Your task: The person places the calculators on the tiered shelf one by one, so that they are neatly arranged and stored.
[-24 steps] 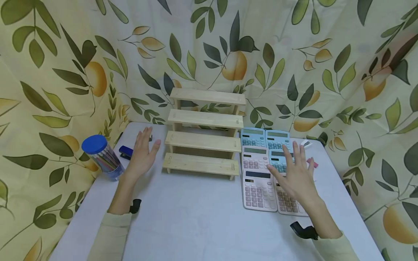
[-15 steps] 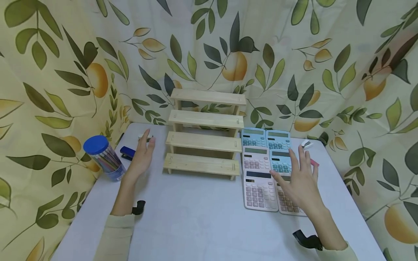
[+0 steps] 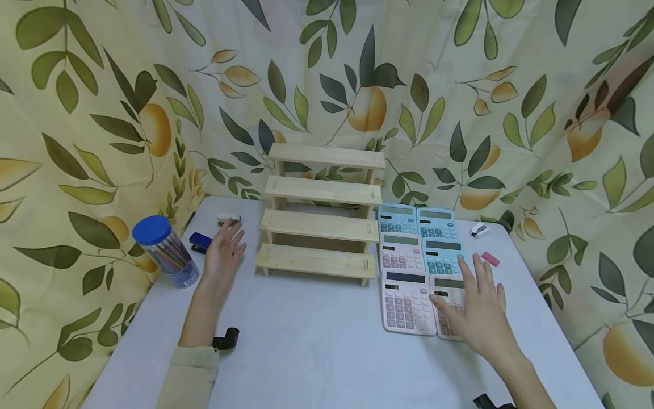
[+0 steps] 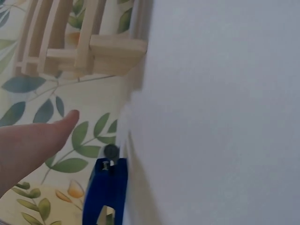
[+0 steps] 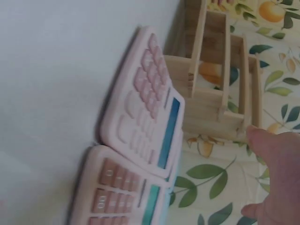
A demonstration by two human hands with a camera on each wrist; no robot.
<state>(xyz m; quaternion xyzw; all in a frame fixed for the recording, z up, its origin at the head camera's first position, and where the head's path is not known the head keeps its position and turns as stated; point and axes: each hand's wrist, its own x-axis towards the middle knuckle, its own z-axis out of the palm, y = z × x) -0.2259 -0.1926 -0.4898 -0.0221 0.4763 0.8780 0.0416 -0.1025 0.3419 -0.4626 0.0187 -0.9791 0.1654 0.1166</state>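
Observation:
My left hand (image 3: 223,255) hovers at the left of the table with relaxed fingers and nothing in it. A dark blue stapler-like object (image 3: 200,241) lies beside it, also seen in the left wrist view as a blue body (image 4: 105,190). My right hand (image 3: 482,315) is spread above a pink calculator (image 3: 449,284), partly covering it; contact cannot be told. Left of that lies another pink calculator (image 3: 409,307), with blue calculators (image 3: 442,258) behind. In the right wrist view, two pink calculators (image 5: 136,112) appear near my thumb (image 5: 262,138).
A stepped wooden rack (image 3: 317,261) stands at the back centre. A blue-lidded jar of pencils or pens (image 3: 171,255) is at far left, and a small white item (image 3: 225,217) lies past my left fingertips. Right of the calculators are a pink block (image 3: 490,259) and a small white-and-dark thing (image 3: 479,229).
My left hand has turned, its fingers now looser and more bent. My right hand has drawn back toward the near right, uncovering more of the calculators. The objects stay in place.

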